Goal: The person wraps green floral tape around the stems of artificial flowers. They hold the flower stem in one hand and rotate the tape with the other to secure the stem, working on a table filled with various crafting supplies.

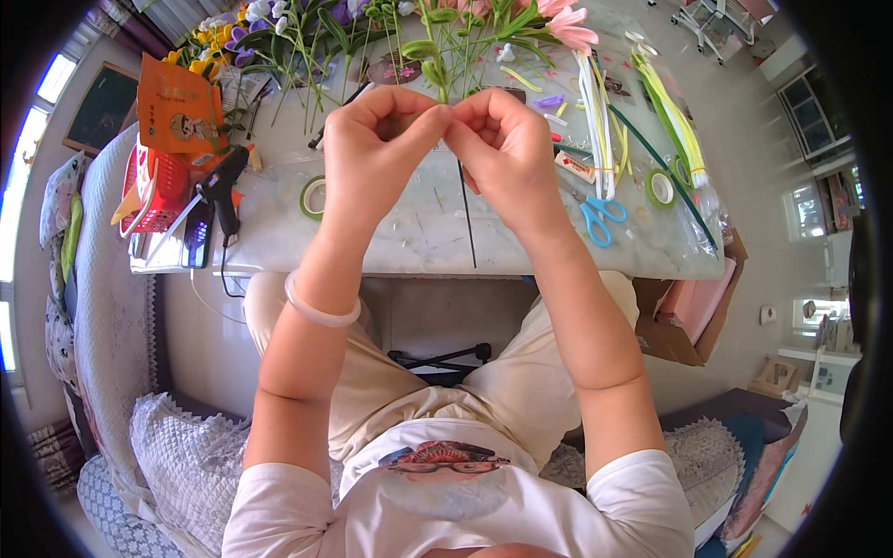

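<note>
My left hand (377, 153) and my right hand (506, 153) meet above the marble-patterned table (391, 237). Thumbs and fingertips of both pinch a green flower stem (442, 92) at one spot. Fuzzy green buds, apparently chenille, rise along the stem above my fingers. Its thin dark lower end (467, 216) hangs down between my wrists. What lies right at the pinch is hidden by my fingertips. A roll of green floral tape (313, 197) rests beside my left wrist. Blue-handled scissors (601, 217) lie to the right of my right forearm.
Chenille flowers, including a pink one (573, 29), spread across the back. On the left are a black glue gun (224, 185), a red basket (171, 183) and an orange packet (178, 104). White and yellow chenille stems (593, 125) and another tape roll (659, 188) lie right.
</note>
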